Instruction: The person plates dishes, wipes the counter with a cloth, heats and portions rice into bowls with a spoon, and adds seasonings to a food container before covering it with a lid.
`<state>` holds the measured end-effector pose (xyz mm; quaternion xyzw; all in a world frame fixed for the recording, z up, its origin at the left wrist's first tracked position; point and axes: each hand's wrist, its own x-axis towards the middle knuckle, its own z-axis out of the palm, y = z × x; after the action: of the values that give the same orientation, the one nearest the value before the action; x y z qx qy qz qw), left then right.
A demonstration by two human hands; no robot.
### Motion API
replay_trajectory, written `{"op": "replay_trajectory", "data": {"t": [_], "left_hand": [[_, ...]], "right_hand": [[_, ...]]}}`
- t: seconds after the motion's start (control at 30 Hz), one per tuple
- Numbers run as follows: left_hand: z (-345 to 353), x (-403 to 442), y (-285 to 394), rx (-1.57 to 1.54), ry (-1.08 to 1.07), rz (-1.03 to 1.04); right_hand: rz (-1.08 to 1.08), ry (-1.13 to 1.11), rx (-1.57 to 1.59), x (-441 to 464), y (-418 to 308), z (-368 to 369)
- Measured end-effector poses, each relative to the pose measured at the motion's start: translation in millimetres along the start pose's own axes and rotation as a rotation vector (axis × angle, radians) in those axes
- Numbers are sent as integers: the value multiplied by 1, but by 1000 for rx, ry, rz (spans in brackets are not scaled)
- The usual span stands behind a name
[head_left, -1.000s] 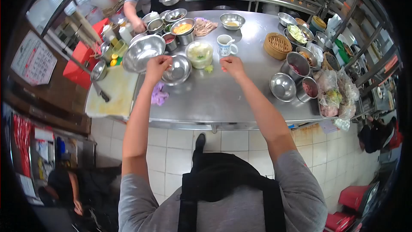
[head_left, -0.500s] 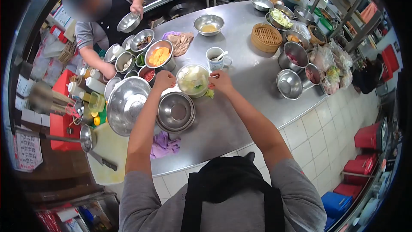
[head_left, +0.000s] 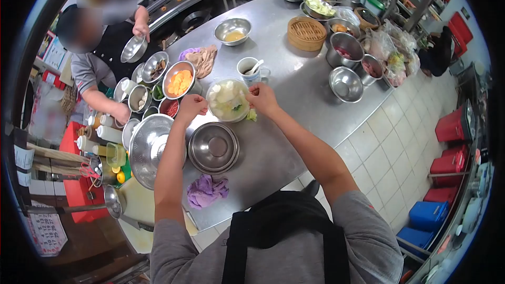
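Observation:
A bowl of pale soup (head_left: 227,97) with white pieces and a bit of green stands on the steel table. My left hand (head_left: 193,108) is closed in a pinch at the bowl's left side. On the opposite side, my right hand (head_left: 261,98) pinches close to the rim. Whatever is between the fingers is too thin or small to make out. Behind the bowl is a patterned mug (head_left: 249,71) with a white spoon in it. A green leaf (head_left: 252,115) lies by the bowl's right edge. Stacked metal bowls (head_left: 213,147) sit just in front.
To the left are a large colander (head_left: 150,150), a pot of orange pieces (head_left: 179,80) and squeeze bottles (head_left: 109,133). A purple cloth (head_left: 207,191) lies near the front edge. Across the table, a co-worker's hand (head_left: 141,30) holds a metal bowl (head_left: 133,49). A bamboo steamer (head_left: 306,33) stands behind right.
The whole view has shifted, so the table things appear further left. Both my hands stay pinched beside the soup bowl. The co-worker still holds the metal bowl.

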<state>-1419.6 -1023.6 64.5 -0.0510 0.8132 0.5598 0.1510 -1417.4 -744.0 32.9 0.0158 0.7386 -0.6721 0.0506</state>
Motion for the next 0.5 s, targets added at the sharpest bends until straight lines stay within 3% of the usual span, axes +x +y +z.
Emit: {"op": "replay_trajectory", "data": {"t": [0.3,0.5], "left_hand": [[55,-48,115,41,-109,115],[175,-88,170,108,-343,234]], "right_hand": [[-58,150,57,-83,-67,-88],[-57,402,90,-206,-72,-190]]}}
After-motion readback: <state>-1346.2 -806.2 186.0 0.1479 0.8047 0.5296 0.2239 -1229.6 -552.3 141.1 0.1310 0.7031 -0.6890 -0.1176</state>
